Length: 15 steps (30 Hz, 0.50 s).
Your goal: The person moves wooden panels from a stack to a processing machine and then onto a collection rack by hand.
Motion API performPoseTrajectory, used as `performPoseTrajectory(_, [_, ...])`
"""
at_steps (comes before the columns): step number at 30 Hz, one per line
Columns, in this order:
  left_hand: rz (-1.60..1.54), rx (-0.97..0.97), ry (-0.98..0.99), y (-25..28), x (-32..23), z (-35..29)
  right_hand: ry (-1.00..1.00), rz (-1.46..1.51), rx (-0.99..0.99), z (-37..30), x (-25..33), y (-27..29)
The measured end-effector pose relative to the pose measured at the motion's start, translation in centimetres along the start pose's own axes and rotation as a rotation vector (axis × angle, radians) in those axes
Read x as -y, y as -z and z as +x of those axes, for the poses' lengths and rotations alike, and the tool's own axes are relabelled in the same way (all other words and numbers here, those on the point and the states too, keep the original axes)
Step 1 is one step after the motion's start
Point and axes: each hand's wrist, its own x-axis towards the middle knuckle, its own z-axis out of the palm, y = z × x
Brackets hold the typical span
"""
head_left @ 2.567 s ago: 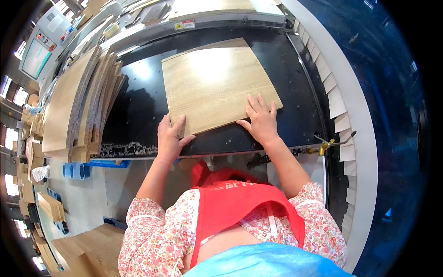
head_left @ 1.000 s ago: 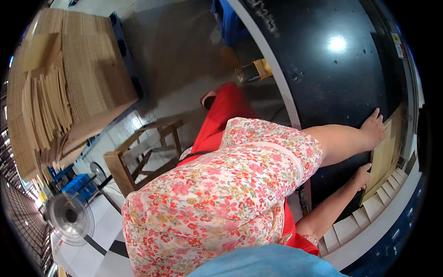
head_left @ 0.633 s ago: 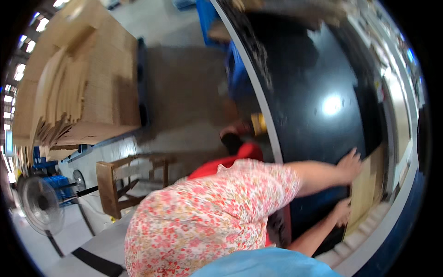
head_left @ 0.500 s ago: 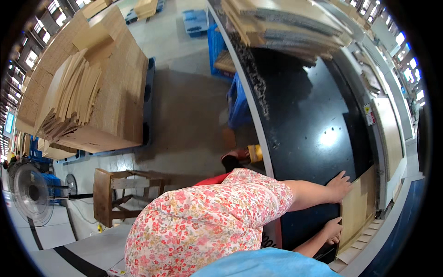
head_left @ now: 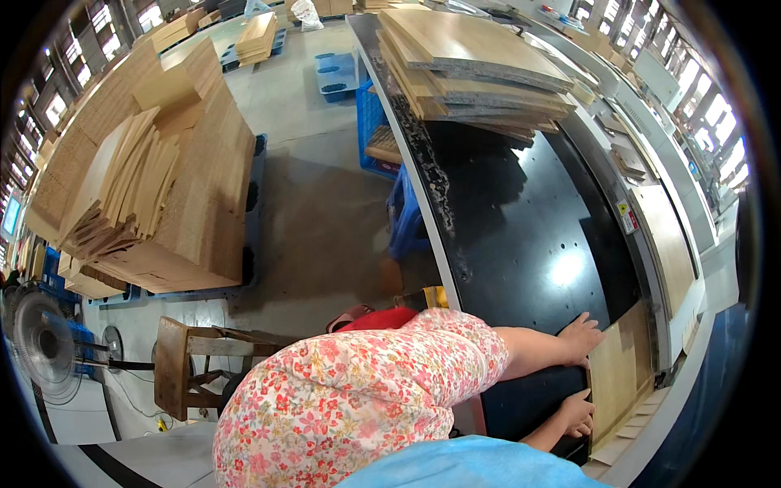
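A flat, pale wood-coloured board [head_left: 618, 354] lies on the black tabletop [head_left: 521, 285], along the metal guide rail at the right. My left hand [head_left: 578, 338] rests beside the board's left edge, its fingers spread and the tips touching that edge. Closer to me, my right hand [head_left: 577, 415] is against the same edge, with the thumb apart and the fingers loosely bent. Neither hand is wrapped round anything. A floral sleeve covers my left upper arm, and blue cloth hides part of my right arm.
A stack of boards [head_left: 480, 57] stands at the table's far end. The metal guide rail [head_left: 639, 236] runs along the right. To the left are a big pile of boards [head_left: 207, 195] on a pallet, a wooden stool [head_left: 172, 366] and a fan [head_left: 45, 342]. Blue crates [head_left: 374, 122] stand beside the table.
The view has shifted slightly, bringing more of the far board stack into sight. Both hands stay at the board's left edge, with little visible movement against it.
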Motion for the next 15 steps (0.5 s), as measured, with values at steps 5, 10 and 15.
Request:
performPoseTrajectory(5, [0.012,-0.016,-0.009,-0.9,-0.3,0.2,0.004,-0.024,0.029,0.2,-0.5,0.8])
performPoseTrajectory(10, [-0.003,-0.006,-0.027,-1.4,-0.7,0.2,-0.005,-0.051,0.012,-0.1,-0.9,1.1])
performPoseTrajectory(15, [-0.013,0.013,-0.016,-1.1,0.0,0.2,0.010,-0.062,0.002,0.1,-0.4,0.3])
